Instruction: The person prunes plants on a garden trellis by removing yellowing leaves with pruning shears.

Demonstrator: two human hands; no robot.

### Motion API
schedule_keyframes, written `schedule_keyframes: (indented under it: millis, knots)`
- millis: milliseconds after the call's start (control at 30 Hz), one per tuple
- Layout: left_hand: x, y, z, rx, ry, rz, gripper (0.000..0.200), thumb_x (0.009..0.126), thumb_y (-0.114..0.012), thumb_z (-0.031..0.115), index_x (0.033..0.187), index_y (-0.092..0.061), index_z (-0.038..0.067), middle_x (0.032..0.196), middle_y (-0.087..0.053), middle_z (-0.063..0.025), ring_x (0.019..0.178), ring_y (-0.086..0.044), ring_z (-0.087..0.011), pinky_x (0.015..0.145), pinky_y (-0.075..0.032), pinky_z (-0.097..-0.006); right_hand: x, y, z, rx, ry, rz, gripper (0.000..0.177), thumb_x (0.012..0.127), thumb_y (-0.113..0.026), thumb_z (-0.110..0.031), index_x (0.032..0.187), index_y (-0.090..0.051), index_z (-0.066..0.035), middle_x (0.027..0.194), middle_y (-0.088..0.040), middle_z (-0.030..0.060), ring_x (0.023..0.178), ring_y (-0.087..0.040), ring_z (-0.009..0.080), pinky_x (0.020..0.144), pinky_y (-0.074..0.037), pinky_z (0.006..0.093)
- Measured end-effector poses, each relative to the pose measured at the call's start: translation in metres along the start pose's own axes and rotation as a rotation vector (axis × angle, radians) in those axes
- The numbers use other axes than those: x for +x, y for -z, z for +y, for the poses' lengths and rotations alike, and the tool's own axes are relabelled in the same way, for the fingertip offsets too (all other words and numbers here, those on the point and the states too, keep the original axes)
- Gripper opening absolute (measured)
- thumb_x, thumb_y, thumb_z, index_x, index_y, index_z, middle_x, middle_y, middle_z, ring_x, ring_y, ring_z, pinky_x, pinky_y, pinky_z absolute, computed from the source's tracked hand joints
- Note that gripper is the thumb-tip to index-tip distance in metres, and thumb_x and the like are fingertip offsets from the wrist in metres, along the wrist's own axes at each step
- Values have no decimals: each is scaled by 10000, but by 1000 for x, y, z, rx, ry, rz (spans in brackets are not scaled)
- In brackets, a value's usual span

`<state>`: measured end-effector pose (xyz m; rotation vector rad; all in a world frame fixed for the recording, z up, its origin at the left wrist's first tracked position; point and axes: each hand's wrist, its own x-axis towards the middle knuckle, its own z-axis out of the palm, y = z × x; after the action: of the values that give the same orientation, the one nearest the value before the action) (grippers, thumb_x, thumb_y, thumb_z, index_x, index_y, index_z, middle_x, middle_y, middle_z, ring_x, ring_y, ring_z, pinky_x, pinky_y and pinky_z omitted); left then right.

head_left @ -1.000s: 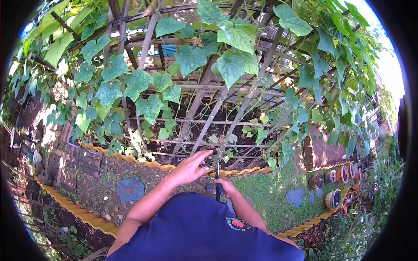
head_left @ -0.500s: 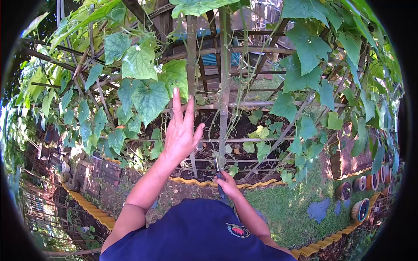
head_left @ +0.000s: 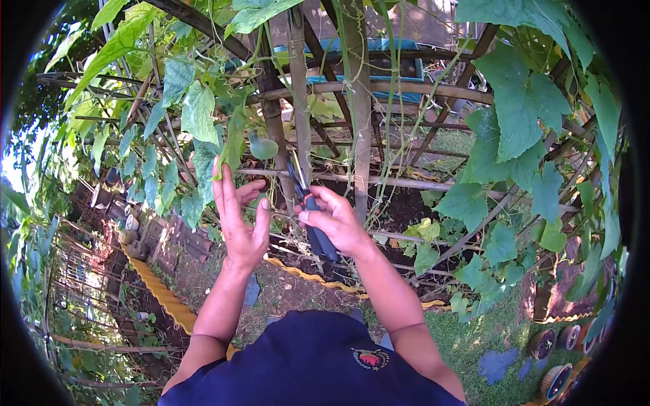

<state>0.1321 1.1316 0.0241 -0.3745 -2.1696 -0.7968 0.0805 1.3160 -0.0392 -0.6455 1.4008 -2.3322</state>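
My left hand [head_left: 240, 220] has its fingers apart, the fingertips against the lower edge of a green leaf [head_left: 234, 139] that it pushes to the left. Beside that leaf hangs a rounded pale green fruit [head_left: 263, 147], just above my hands. Dark-handled pruning shears [head_left: 318, 227] are in my right hand [head_left: 337, 220], their blades pointing up in front of a wooden post, a little below and right of the fruit.
Wooden poles and a crossbar [head_left: 406, 88] form a trellis with hanging vines. Large leaves [head_left: 521, 101] hang at the right. Yellow edging [head_left: 162, 291] borders the soil, and flower pots [head_left: 555, 380] stand at the lower right.
My right hand has risen with the shears toward the fruit. My left hand has moved left and down, and the leaf is now turned aside, showing the fruit.
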Motion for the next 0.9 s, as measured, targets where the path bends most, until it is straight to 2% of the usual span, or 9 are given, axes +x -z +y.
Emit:
schedule_keyframes:
  millis: [100, 267, 400, 467, 500, 567, 600, 667, 900]
  knots:
    - [3, 4, 1, -36, 34, 33, 805, 941, -577, -22, 1599, -115, -6, 1154, -677, -182, 1025, -674, -189, 989, -499, -320, 39, -11, -19, 79, 44, -25, 273, 931, -672, -125, 1150, -609, 25, 966, -689, 71, 816, -658, 128, 742, -544, 287]
    - [5, 9, 3, -39, 48, 59, 782, 950, -566, -17, 1598, -128, -6, 1151, -682, -169, 1035, -678, -186, 1047, -446, -346, 78, -21, -49, 96, -58, -28, 238, 904, -694, -206, 1040, -670, -13, 875, -695, 78, 703, -666, 136, 643, -548, 273]
    - [5, 11, 5, -3, 70, 41, 766, 956, -564, 11, 1596, -144, -5, 1072, -713, -118, 1046, -679, -175, 1215, -179, -451, 103, -26, -63, 38, -117, -4, 269, 866, -728, -244, 989, -682, -9, 857, -699, 91, 653, -662, 151, 593, -545, 281]
    - [6, 12, 4, 15, 42, 42, 767, 936, -553, -20, 1593, -155, -10, 1243, -527, -157, 1041, -685, -191, 1116, -256, -422, 115, -26, -64, 21, -136, 5, 276, 860, -731, -249, 972, -681, -3, 845, -697, 94, 641, -660, 156, 593, -546, 280]
    - [7, 11, 3, 2, 18, 50, 774, 915, -541, -58, 1590, -163, -16, 1439, -333, -210, 1033, -691, -211, 986, -419, -369, 119, -26, -65, 12, -145, 10, 280, 856, -733, -252, 964, -681, 0, 839, -697, 96, 636, -659, 159, 593, -546, 280]
    - [6, 12, 4, -7, 15, 54, 770, 915, -541, -56, 1588, -169, -18, 1421, -337, -198, 1032, -691, -206, 985, -382, -377, 124, -29, -67, 13, -126, 31, 268, 860, -726, -239, 954, -684, 9, 800, -692, 104, 617, -657, 166, 590, -550, 285]
    - [6, 12, 7, -5, 36, 50, 758, 936, -552, -16, 1589, -166, -15, 1208, -535, -133, 1040, -684, -181, 1115, -183, -437, 127, -29, -66, 29, -114, 34, 267, 860, -724, -237, 954, -685, 10, 792, -692, 108, 612, -657, 168, 588, -551, 287]
    - [6, 12, 8, -7, 55, 44, 747, 957, -562, 24, 1589, -165, -14, 993, -733, -66, 1047, -677, -156, 1245, 14, -499, 131, -29, -69, 29, -124, 42, 266, 860, -721, -233, 954, -685, 13, 784, -690, 114, 605, -658, 173, 579, -553, 293]
    - [4, 11, 12, -1, 44, 34, 715, 966, -551, 26, 1580, -189, -29, 969, -739, -66, 1051, -675, -155, 1246, -1, -494, 137, -32, -71, 8, -107, 75, 243, 861, -717, -220, 921, -695, 15, 764, -680, 103, 596, -653, 162, 541, -533, 279]
